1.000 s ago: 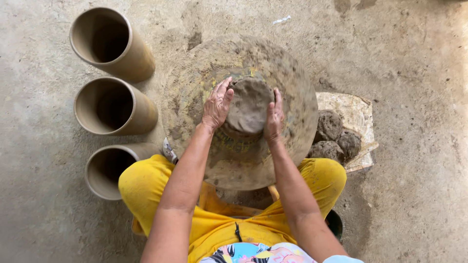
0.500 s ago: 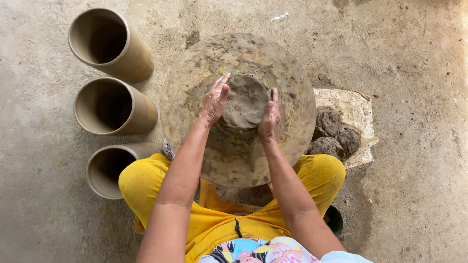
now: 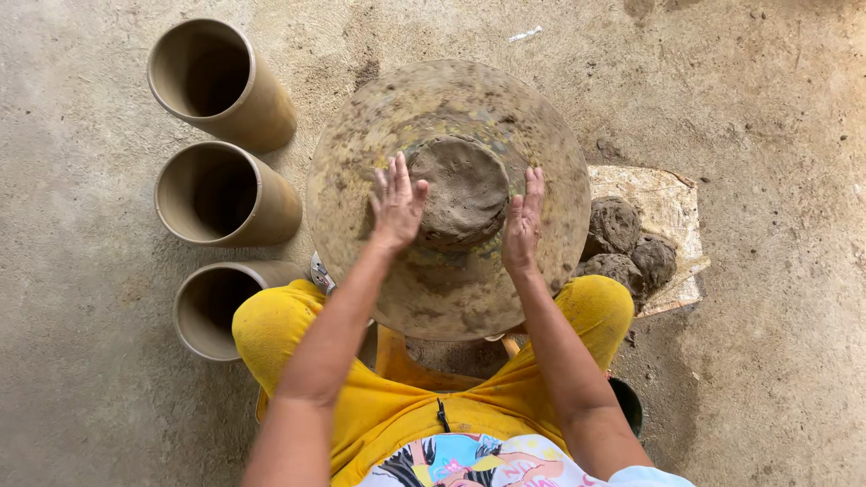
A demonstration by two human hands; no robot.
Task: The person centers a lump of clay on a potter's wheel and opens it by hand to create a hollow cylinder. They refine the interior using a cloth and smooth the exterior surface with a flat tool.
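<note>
Nearest the camera, yellow-clad knees (image 3: 280, 325) are seen on either side of a round potter's wheel (image 3: 451, 298), crusted with dried clay. On the middle of the wheel a lump of grey clay (image 3: 460, 194) is seated, and it is flanked by both hands. Compared with a second ago, the left hand (image 3: 395, 207) has been opened out: its fingers are now spread wide and flat against the lump's left flank, where earlier they were curled over the top. The right hand (image 3: 523, 224) is laid along the right side, fingers straight and together; nothing is gripped by either. The lump appears rounder and more centred than before, so pressing and shaping is judged to be under way. To the right, spare clay balls (image 3: 622, 243) are kept on a sheet (image 3: 672, 194). On the far left, three open clay cylinders (image 3: 225, 194) are stood in a row.
</note>
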